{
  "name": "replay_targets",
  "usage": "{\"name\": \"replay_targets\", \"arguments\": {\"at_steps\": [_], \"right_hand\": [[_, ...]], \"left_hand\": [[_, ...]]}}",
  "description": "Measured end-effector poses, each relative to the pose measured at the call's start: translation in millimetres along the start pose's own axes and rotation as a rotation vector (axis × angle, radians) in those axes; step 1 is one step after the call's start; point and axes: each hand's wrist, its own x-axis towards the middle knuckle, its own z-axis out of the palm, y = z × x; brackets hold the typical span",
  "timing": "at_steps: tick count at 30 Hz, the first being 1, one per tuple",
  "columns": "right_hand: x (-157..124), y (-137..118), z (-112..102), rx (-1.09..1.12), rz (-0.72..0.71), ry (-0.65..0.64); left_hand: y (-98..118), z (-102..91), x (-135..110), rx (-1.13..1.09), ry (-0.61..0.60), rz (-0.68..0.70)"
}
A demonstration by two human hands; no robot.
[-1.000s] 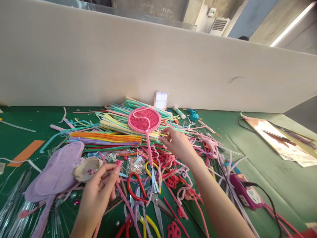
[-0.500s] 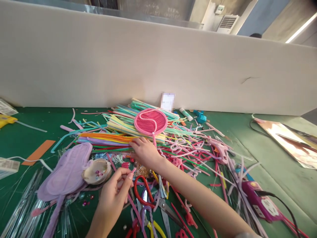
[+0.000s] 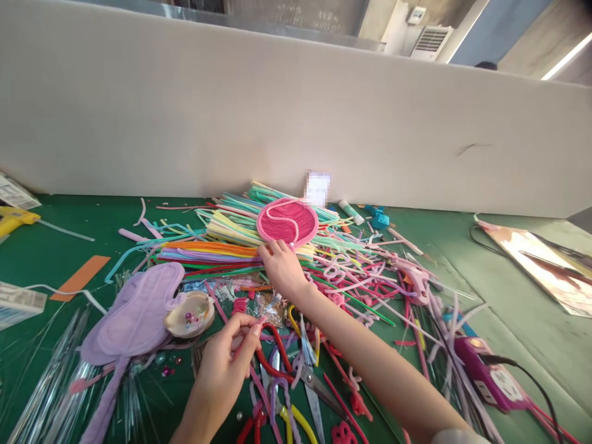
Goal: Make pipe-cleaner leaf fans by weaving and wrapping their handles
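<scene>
My left hand [image 3: 226,357] is closed in a pinch at the front centre, with the pink tip of a thin pipe cleaner [image 3: 261,320] showing at thumb and forefinger. Most of that piece is hidden by the fingers. Stretched across from the right, my right hand [image 3: 283,266] lies over the pile with its fingers slightly apart, at the lower edge of a round pink pipe-cleaner disc [image 3: 287,223]. Its fingertips are close to the disc's white bead; contact is unclear. Left of this hand runs a bundle of orange, purple and green pipe cleaners [image 3: 208,254].
Red-handled scissors [image 3: 272,364] and yellow-handled pliers [image 3: 296,425] lie in front. On the left are a purple fuzzy piece [image 3: 134,314] and a bowl of beads [image 3: 187,314]. A magenta power strip [image 3: 493,373] sits at right. A white partition [image 3: 296,117] closes the back.
My right hand has moved slightly up and right, from the bundle toward the pink disc's lower edge. The left hand keeps its pinch. The whole view has shifted a little.
</scene>
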Motion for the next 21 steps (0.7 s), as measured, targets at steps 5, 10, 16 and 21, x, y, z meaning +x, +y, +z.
{"name": "replay_targets", "arguments": {"at_steps": [5, 10, 16, 21], "right_hand": [[5.0, -26.7, 12.7, 0.103, -0.237, -0.084], [16.8, -48.1, 25.0, 0.127, -0.188, -0.136], [10.6, -40.9, -20.3, 0.176, 0.057, -0.078], [-28.7, -9.0, -73.2, 0.380, 0.186, 0.000]], "left_hand": [[-5.4, -2.1, 0.8, 0.030, -0.024, 0.016], [3.1, -2.1, -5.0, 0.031, -0.027, 0.008], [22.3, -8.0, -17.1, -0.030, 0.108, 0.019], [38.6, -26.4, -16.5, 0.027, 0.285, 0.134]]}}
